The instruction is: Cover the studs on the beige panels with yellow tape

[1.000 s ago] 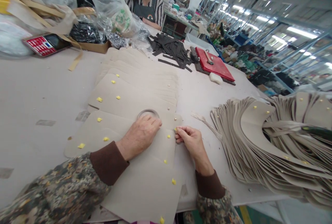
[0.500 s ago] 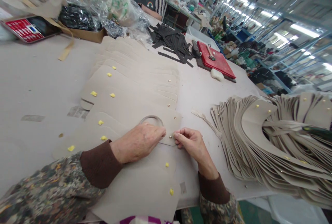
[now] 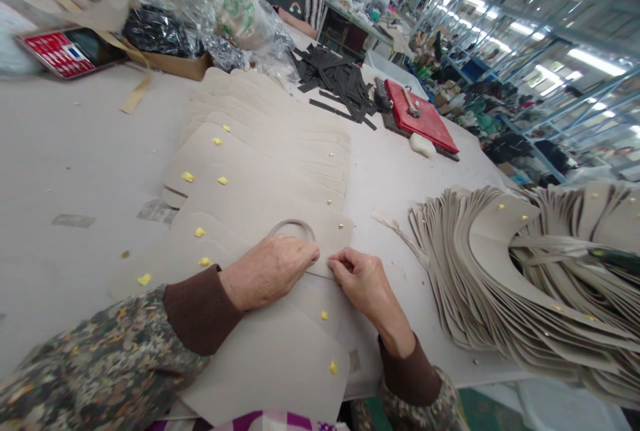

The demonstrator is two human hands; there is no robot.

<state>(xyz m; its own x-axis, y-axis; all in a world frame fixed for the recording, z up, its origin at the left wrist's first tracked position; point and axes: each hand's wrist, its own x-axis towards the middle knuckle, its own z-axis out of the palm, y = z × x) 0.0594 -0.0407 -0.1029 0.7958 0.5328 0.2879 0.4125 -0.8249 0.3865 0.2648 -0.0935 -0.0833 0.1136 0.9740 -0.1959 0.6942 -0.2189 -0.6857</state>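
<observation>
Right hand (image 3: 359, 281) — thumb and forefinger pinched, contents hidden, can't tell. Left hand (image 3: 270, 272) curled, grip unclear, grey ring (image 3: 293, 221) just beyond fingers. Beige panel (image 3: 327, 223) beneath both — light pressing could let it slip askew.

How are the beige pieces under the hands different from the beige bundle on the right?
The beige pieces lie flat and overlapping; the bundle is stacked thick and curves. A pale strip crosses the bundle; none shows across the beige pieces. Both are beige with yellow bits.
</observation>
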